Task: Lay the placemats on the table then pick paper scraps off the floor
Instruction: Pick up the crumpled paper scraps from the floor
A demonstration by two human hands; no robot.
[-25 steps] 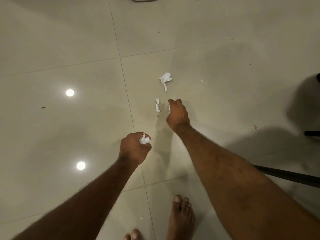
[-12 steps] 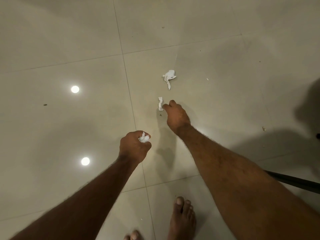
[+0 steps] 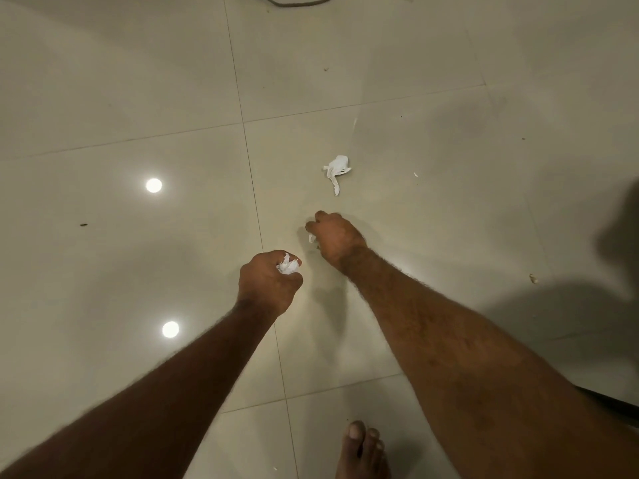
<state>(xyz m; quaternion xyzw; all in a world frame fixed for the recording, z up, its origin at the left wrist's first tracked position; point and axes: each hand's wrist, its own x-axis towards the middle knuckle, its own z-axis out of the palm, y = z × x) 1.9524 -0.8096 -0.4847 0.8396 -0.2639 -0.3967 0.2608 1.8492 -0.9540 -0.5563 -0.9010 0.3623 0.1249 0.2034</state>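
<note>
Head view: left hand [image 3: 268, 283] fisted around crumpled white scraps [image 3: 287, 266]; right hand [image 3: 337, 236] curled shut over a small white scrap [image 3: 312, 238] at centre frame. One twisted white paper scrap [image 3: 336, 171] lies just above on glossy beige floor tiles [image 3: 138, 81].

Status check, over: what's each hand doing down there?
Left hand shut on scraps. Right hand closing on small scrap. Bigger scrap on floor.

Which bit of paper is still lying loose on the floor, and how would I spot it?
Start at the floor's tile seam running up the middle. Just right of it, beyond the right hand, lies a crumpled white scrap. Unlike the wad in the left hand, nothing touches it, and a thin twisted tail points back toward the person.
</note>
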